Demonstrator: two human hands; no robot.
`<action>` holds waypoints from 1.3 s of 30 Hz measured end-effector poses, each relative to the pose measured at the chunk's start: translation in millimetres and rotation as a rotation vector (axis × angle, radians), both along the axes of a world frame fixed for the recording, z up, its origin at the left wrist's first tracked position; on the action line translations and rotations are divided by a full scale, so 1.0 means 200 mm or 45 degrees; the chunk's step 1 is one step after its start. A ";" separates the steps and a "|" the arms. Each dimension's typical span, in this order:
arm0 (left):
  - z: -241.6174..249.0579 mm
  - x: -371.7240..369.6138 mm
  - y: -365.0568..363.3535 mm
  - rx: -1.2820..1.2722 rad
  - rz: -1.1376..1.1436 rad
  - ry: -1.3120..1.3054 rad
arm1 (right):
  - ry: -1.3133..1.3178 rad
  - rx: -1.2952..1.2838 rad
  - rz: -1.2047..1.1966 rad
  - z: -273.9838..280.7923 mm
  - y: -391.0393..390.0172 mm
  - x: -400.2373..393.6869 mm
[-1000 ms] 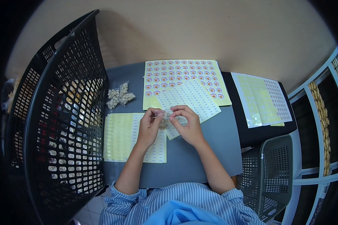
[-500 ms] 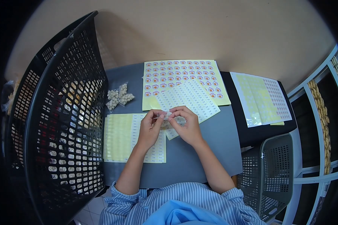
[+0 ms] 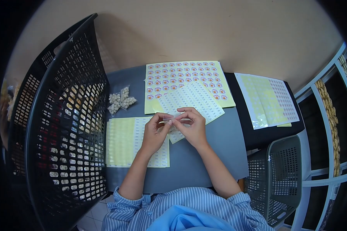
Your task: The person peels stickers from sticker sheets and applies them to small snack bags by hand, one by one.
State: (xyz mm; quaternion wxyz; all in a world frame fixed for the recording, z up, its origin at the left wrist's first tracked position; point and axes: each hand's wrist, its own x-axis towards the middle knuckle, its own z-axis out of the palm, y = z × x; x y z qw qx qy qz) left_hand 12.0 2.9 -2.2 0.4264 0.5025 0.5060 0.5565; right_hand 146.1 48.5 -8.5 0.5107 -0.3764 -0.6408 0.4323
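Between my two hands is a small clear plastic bag [image 3: 168, 118], mostly covered by the fingers. My left hand [image 3: 155, 131] pinches its left side with thumb and fingertips. From the other side, my right hand [image 3: 191, 127] grips it, thumb and fingers meeting near the middle. Both hands are just over a sheet of small blue-printed labels [image 3: 198, 101], which lies tilted on a stack of round orange-and-purple sticker sheets [image 3: 181, 73]. Under my left forearm, a yellow and white label sheet [image 3: 121, 142] rests on the grey table. What the bag contains is hidden.
Small clear packets of pale round pieces [image 3: 121, 101] lie at the table's back left. A tall dark perforated basket [image 3: 71, 127] stands along the left side. On the right are more sticker sheets [image 3: 266, 100] on a black surface, a dark green basket [image 3: 283, 181] and a shelf frame [image 3: 327, 127].
My fingers have drawn closer together around the bag, and less of it shows below them. The camera view has shifted slightly. The sheets and packets stay put.
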 end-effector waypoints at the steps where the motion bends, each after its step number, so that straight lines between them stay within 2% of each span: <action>1: 0.00 0.00 0.00 0.009 0.007 0.016 | 0.062 -0.068 -0.005 0.01 0.00 0.00; 3: 0.01 0.00 0.00 0.020 0.016 0.034 | 0.126 -0.134 -0.009 0.03 -0.01 0.00; 5: 0.02 0.00 0.00 0.021 0.027 0.023 | 0.142 -0.203 0.157 0.05 0.00 0.01; 14: -0.01 -0.05 0.01 0.041 -0.077 -0.139 | 0.055 -0.169 0.162 0.06 0.00 0.02; 17: 0.01 -0.04 0.01 0.024 -0.058 -0.152 | -0.012 -0.158 0.121 0.15 -0.02 0.06; 18: 0.00 -0.07 0.02 0.028 -0.049 -0.148 | -0.068 -0.024 -0.011 0.18 -0.01 0.11; 20: -0.03 -0.18 0.04 0.162 0.293 0.367 | -0.106 0.197 -0.343 0.28 0.00 0.28; 21: -0.02 -0.23 0.04 0.157 0.303 0.370 | -0.026 0.196 -0.516 0.29 0.01 0.42; 23: -0.02 -0.31 0.06 -0.136 0.616 -0.212 | 0.025 0.259 -0.938 0.30 -0.03 0.73; 24: -0.02 -0.34 0.06 -0.144 0.618 -0.217 | -0.019 0.343 -1.159 0.22 -0.02 0.95; 25: -0.01 -0.35 0.05 -0.168 0.656 -0.551 | -0.111 0.332 -1.358 0.16 -0.06 1.16; 26: 0.00 -0.37 0.05 -0.189 0.690 -0.888 | -0.163 0.321 -1.406 0.09 -0.13 1.37; 27: 0.01 -0.39 0.05 -0.193 0.696 -0.899 | -0.228 0.326 -1.547 -0.03 -0.20 1.59; 29: 0.01 -0.41 0.05 -0.195 0.505 -1.391 | -0.618 0.151 -1.806 -0.18 -0.38 1.81; 31: 0.00 -0.43 0.05 -0.181 0.501 -1.429 | -1.223 -0.104 -1.985 -0.40 -0.55 2.05; 33: 0.00 -0.46 0.05 -0.132 0.415 -1.569 | -1.413 -0.348 -1.906 -0.59 -0.71 2.20; 35: 0.00 -0.50 0.03 -0.106 0.370 -1.649 | -1.434 -0.812 -1.885 -0.66 -0.79 2.21; 39: 0.01 -0.51 0.04 -0.105 0.312 -1.832 | -1.449 -0.923 -1.672 -0.85 -0.86 2.36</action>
